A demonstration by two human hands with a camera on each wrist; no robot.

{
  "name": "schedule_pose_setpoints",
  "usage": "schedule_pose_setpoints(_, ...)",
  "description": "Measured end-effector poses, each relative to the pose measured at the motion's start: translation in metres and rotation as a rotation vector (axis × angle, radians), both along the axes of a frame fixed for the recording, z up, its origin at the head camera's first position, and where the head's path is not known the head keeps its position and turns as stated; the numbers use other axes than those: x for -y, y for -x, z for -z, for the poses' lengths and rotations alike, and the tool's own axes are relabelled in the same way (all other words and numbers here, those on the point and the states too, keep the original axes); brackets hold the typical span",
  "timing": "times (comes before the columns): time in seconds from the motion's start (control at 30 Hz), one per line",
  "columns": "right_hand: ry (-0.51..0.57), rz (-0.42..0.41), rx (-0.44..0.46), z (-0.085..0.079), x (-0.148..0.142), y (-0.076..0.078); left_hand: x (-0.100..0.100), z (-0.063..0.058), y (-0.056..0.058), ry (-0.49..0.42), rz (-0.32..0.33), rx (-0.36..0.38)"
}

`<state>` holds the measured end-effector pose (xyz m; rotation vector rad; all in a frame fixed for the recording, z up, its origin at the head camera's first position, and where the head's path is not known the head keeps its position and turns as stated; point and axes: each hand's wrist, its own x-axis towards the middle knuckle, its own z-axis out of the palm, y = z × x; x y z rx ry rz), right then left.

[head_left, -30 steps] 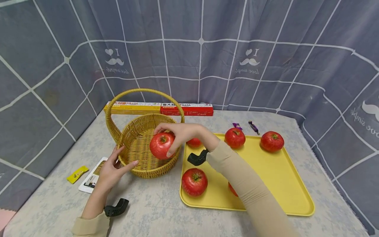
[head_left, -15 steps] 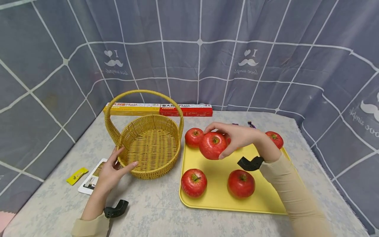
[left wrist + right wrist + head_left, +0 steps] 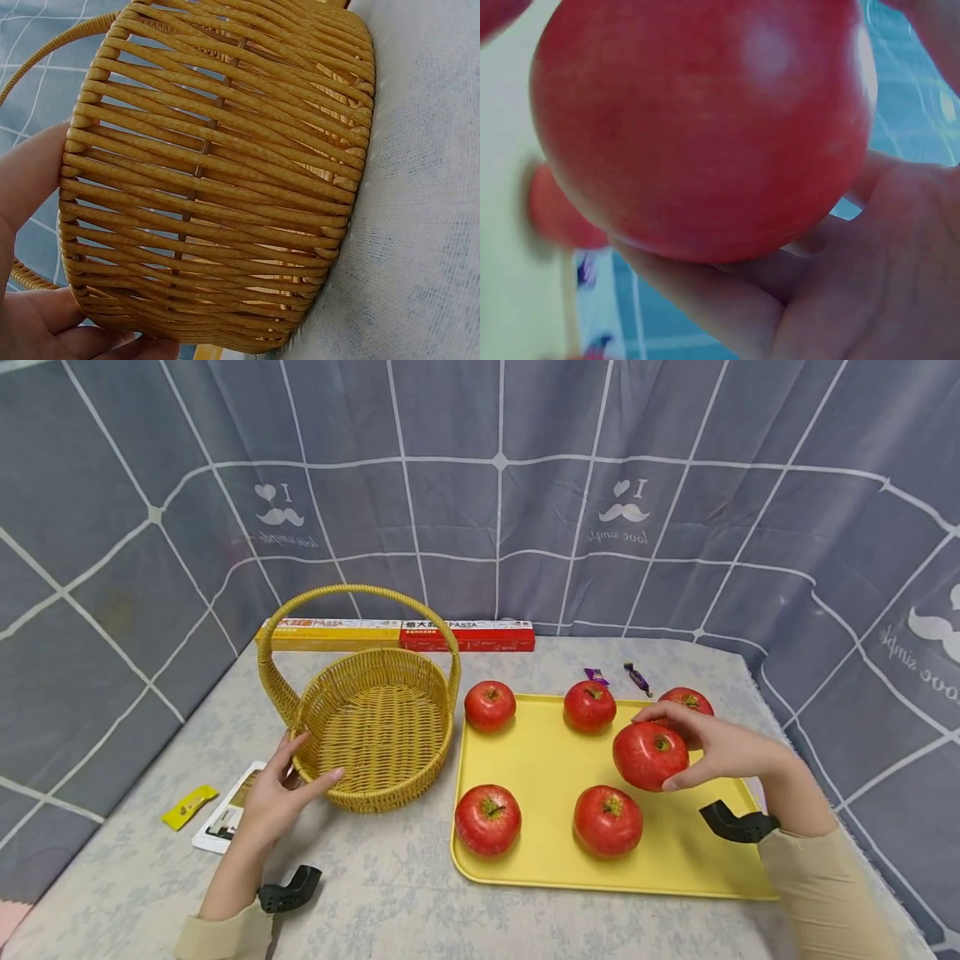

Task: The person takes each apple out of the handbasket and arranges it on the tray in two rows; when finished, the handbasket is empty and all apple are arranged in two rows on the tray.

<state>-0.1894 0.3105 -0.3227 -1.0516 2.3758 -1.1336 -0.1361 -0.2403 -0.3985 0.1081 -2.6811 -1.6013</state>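
Note:
My right hand (image 3: 720,750) holds a red apple (image 3: 649,756) above the right part of the yellow tray (image 3: 540,760), thumb on the near side and fingers on the far side. In the right wrist view, that apple (image 3: 705,127) fills most of the picture. Several more apples stand on the tray, such as one at the front left (image 3: 487,820) and one at the front middle (image 3: 608,821). My left hand (image 3: 272,797) holds the near left rim of a wicker basket (image 3: 382,727) with an arched handle. The left wrist view shows its thumb and fingers against the woven side (image 3: 217,172).
Behind the basket lie a yellow pasta box (image 3: 330,635) and a red pasta box (image 3: 468,636). Two purple-wrapped candies, one of them long (image 3: 637,678), lie beyond the tray. Left of the basket are a yellow packet (image 3: 190,807) and a white-edged card-like item (image 3: 225,814).
My right hand has carried the apple from over the basket rightward across the tray to its right part. The left hand stays at the basket's rim.

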Motion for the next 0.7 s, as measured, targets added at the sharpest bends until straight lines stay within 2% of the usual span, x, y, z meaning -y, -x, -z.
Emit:
schedule_pose_setpoints(0.13, 0.0, 0.056, 0.02, 0.013, -0.028, -0.014, 0.0, 0.0, 0.0, -0.005, 0.0, -0.003)
schedule_pose_setpoints(0.3, 0.034, 0.083, 0.061, 0.03, -0.053, -0.029, 0.0, 0.0, -0.001, -0.021, -0.001, -0.01)
schedule_pose_setpoints(0.5, 0.05, 0.107, 0.093, 0.05, -0.072, -0.041, 0.0, 0.0, 0.0, -0.002, -0.001, -0.018)
schedule_pose_setpoints(0.7, 0.046, 0.154, 0.123, 0.064, -0.085, -0.053, -0.001, -0.001, 0.001, 0.016, 0.003, -0.007)
